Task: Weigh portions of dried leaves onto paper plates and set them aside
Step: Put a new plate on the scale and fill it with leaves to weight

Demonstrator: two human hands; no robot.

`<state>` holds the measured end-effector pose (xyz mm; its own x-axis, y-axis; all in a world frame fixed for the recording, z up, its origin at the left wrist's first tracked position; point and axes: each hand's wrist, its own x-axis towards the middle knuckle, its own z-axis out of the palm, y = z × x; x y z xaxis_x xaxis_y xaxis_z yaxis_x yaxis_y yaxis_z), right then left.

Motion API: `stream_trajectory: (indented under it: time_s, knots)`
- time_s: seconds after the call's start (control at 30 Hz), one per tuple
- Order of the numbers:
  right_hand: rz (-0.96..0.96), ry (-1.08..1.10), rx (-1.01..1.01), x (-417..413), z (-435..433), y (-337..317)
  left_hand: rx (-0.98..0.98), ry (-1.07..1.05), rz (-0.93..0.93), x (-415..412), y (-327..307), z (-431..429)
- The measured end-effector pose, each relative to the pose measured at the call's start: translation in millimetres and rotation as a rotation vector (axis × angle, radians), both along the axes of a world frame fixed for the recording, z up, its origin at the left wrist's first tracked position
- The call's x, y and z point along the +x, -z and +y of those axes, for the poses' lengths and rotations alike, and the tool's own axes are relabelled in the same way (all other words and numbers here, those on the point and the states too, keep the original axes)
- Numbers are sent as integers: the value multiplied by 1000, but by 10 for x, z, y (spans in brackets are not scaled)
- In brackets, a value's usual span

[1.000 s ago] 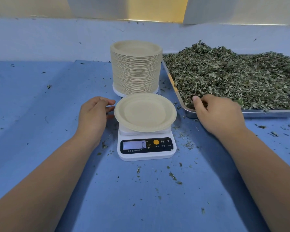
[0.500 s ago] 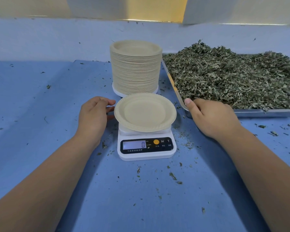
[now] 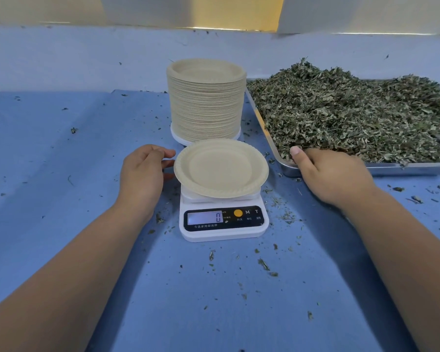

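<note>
The left hand (image 3: pixel 142 171) lay loosely curled, holding nothing, its fingertips right at the left rim of the empty paper plate (image 3: pixel 220 168) on the scale (image 3: pixel 224 219), which read 0. The right hand (image 3: pixel 335 174) rested on the near-left corner of the tray (image 3: pixel 404 168), thumb (image 3: pixel 296 152) at the dried leaves (image 3: pixel 353 115); its fingers were hidden, so I cannot tell its grip. A stack of plates (image 3: pixel 206 102) stood just beyond the scale.

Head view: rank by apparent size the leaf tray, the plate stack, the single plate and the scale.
1. leaf tray
2. plate stack
3. single plate and scale: these look alike, and the scale is partly hidden under the plate.
</note>
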<state>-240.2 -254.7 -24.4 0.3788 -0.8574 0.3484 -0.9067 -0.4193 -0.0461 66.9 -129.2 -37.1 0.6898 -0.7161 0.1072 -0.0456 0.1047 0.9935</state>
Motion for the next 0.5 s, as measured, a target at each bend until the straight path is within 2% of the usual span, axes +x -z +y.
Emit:
stream_trajectory:
  time_s: [0.1, 0.17, 0.27, 0.37, 0.5]
  knots:
    - [-181, -97, -22, 58, 43, -14, -12, 3, 6, -6, 1, 2]
    - [-225, -77, -80, 35, 21, -43, -11, 3, 6, -10, 0, 3]
    - [-146, 97, -118, -101, -60, -69, -6, 4, 7, -12, -7, 5]
    - [12, 253, 9, -187, -98, -59, -6, 5, 1, -14, -14, 8]
    - [50, 142, 53, -86, -61, -43, -11, 10, 12, -19, -15, 2]
